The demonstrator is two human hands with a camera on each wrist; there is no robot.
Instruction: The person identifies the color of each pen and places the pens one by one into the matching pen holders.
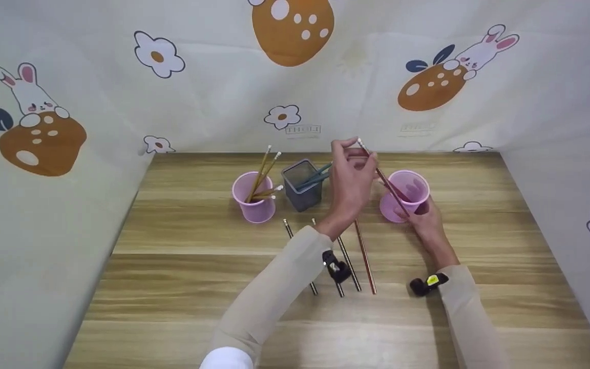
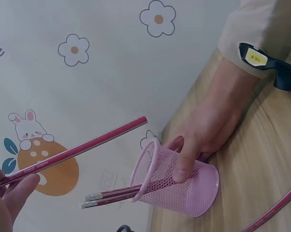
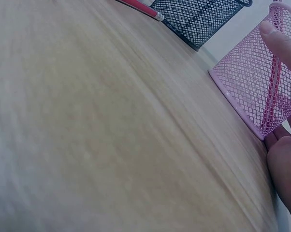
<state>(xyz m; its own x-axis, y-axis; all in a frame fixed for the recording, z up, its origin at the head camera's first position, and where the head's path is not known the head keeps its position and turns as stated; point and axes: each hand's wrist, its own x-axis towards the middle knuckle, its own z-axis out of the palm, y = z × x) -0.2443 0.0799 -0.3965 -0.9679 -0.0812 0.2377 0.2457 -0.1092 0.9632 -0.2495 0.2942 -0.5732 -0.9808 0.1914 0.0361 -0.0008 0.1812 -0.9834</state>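
My left hand (image 1: 352, 180) pinches a red pencil (image 2: 87, 145) near its white-eraser end. The pencil slants down to the right, and in the head view it crosses in front of the right-hand pink mesh cup (image 1: 418, 187). Low on that cup, my right hand (image 1: 429, 224) holds its side, the thumb (image 2: 184, 166) lying along the mesh. Two red pencils (image 2: 114, 194) with white erasers stand in this cup, their eraser ends poking out past the rim. The right wrist view shows the thumb and fingers about the cup's wall (image 3: 252, 72).
Another pink cup (image 1: 258, 212) at the left holds several yellow pencils (image 1: 259, 174). Beside it, a square dark mesh holder (image 1: 302, 202) contains green pencils (image 1: 316, 178). In front, black pencils (image 1: 349, 262) and one red pencil (image 1: 365, 256) lie on the wooden table. A printed cloth (image 1: 213, 102) rises behind.
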